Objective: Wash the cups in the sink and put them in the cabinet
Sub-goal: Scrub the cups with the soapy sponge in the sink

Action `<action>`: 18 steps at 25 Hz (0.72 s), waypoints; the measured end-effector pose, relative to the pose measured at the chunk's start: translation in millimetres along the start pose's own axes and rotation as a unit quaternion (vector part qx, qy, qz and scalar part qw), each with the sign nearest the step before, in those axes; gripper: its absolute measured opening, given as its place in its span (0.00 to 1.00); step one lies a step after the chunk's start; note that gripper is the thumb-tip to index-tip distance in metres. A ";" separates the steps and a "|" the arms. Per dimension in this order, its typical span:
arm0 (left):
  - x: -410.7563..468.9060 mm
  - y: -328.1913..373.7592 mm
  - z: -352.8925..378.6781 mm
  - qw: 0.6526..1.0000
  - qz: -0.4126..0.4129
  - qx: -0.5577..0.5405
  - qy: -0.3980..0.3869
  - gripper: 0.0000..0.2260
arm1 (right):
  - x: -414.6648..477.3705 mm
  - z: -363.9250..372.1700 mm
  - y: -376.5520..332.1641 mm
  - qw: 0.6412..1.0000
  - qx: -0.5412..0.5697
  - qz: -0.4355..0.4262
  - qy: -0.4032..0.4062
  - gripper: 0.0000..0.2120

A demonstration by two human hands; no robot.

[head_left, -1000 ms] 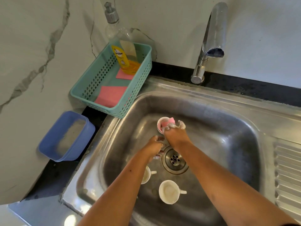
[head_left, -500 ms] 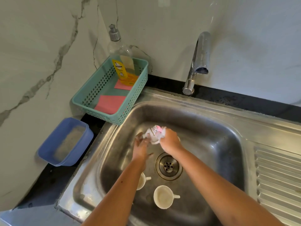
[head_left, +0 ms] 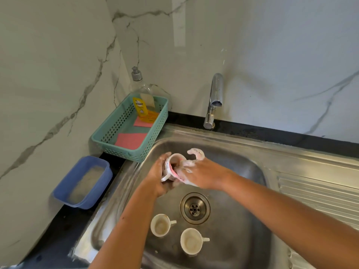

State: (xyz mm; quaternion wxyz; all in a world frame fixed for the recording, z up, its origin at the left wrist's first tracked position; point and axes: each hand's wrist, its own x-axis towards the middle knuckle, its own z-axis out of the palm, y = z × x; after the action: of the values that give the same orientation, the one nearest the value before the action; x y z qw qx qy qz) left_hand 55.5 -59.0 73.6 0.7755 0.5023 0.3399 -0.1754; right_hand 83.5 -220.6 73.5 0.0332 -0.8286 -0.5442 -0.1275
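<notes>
Left hand (head_left: 157, 178) grips one cup (head_left: 172, 165); two cups (head_left: 160, 225) (head_left: 191, 241) stand in sink (head_left: 244, 171).

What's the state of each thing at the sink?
Held cup: tilted, soapy, gripped by left hand.
Pink cloth: sudsy, gripped by right hand.
Left sink cup: upright, stained.
Right sink cup: upright, stained.
Faucet: no water running.
Drain: unplugged.
Soap bottle: standing in basket.

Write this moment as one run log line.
stage: scrubbing | left hand: holds cup | right hand: grips soapy cloth at cup | sink: two cups waiting
</notes>
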 end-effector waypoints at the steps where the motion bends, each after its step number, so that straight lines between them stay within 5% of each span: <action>1: -5.4 2.3 0.2 1.000 -0.011 0.018 0.002 0.18 | 0.0 -4.9 1.6 1.000 -0.015 -0.014 -0.008 0.05; 5: -26.5 15.1 0.1 0.997 0.036 -0.057 -0.044 0.14 | 6.8 -20.1 -25.7 0.994 -0.038 0.089 0.055 0.11; 7: -38.9 15.3 6.4 0.984 0.099 -0.134 -0.061 0.16 | 24.0 -38.3 -56.3 0.954 0.113 0.262 0.095 0.11; 10: -53.3 6.2 16.6 0.964 0.221 -0.095 -0.111 0.14 | 65.4 -77.4 -95.6 0.691 0.409 0.572 0.168 0.04; 11: -57.8 5.7 17.5 0.957 0.255 -0.072 -0.118 0.13 | 69.1 -79.7 -102.0 0.662 0.427 0.587 0.187 0.04; 12: -60.8 7.8 15.9 0.955 0.258 -0.066 -0.130 0.14 | 66.6 -79.3 -104.6 0.698 0.420 0.554 0.172 0.07; 15: -78.6 22.5 7.3 0.954 0.216 -0.095 -0.186 0.23 | 33.9 -70.3 -88.3 0.936 0.155 0.282 0.144 0.09; 16: -78.7 24.9 5.3 0.956 0.212 -0.093 -0.178 0.25 | 22.1 -67.8 -69.7 0.976 0.022 0.176 0.130 0.07; 18: -80.5 24.4 2.6 0.962 0.204 -0.081 -0.164 0.27 | 13.3 -78.1 -34.0 0.981 -0.167 0.003 0.097 0.04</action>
State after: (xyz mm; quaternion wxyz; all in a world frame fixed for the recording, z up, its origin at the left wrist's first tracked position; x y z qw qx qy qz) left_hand 14.4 -56.3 147.0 0.8778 0.4612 0.1117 -0.0650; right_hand 43.9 -210.1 149.4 -0.0527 -0.8075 -0.5072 -0.2965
